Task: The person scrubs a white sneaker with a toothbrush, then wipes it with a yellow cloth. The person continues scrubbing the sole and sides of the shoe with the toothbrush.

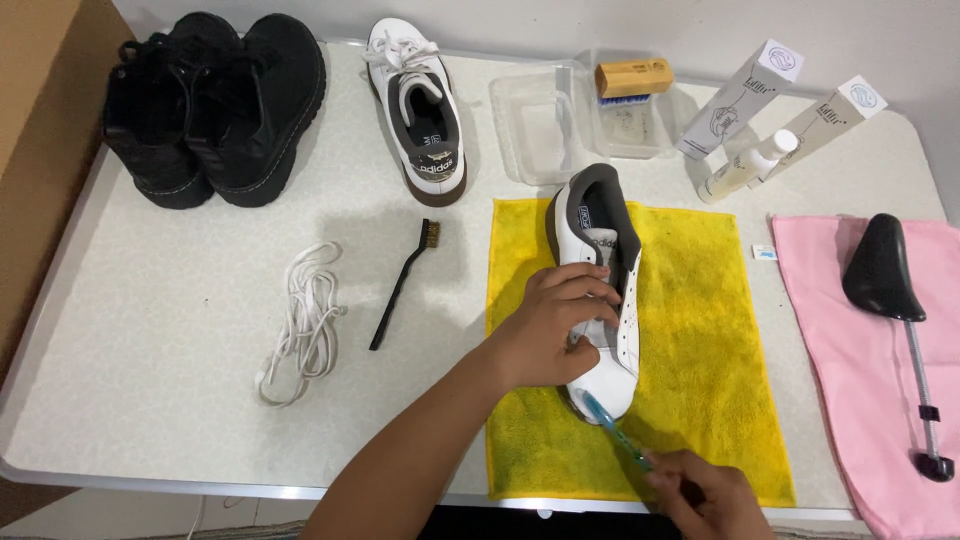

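Note:
A white sneaker (598, 240) without laces lies on a yellow cloth (700, 330), toe toward me. My left hand (550, 325) grips it across the middle, fingers over the tongue. My right hand (705, 495) holds a light blue toothbrush (612, 425) at the bottom edge, its head touching the sneaker's toe.
A second white sneaker (420, 110) and a pair of black boots (215, 105) stand at the back. Loose white laces (300, 320) and a small black brush (402, 285) lie to the left. Clear tubs (545, 125), a wooden brush (633, 78), boxes, a bottle (745, 165), pink cloth (860, 370), shoe tree (890, 290) on the right.

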